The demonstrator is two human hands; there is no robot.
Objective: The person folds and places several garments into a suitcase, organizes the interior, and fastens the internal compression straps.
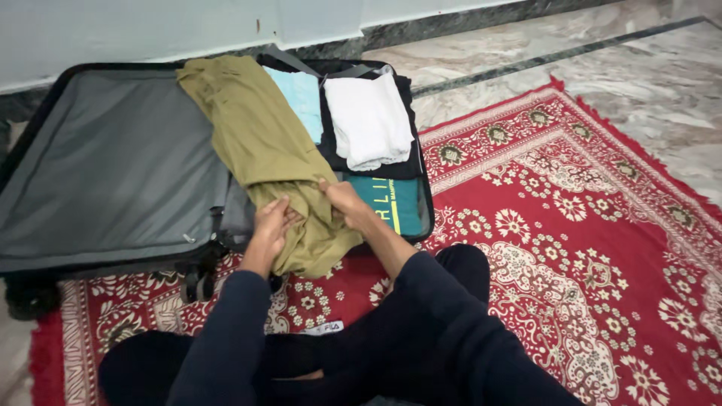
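Note:
An olive-green garment (259, 143) lies lengthwise across the open black suitcase (113, 162), its lower end hanging over the front rim onto the rug. My left hand (272, 220) presses on the garment's lower part near the suitcase hinge. My right hand (343, 197) pinches a fold of the same cloth just to the right. Inside the right half lie a folded white cloth (370, 120), a light blue folded piece (302, 96) and a teal garment (395, 201).
The suitcase's grey-lined lid lies flat at the left, its wheels (197, 286) by my knee. A red patterned rug (571, 225) covers the floor under me; marble floor (662, 83) and a pale wall (150, 26) lie beyond. My crossed legs in dark trousers fill the foreground.

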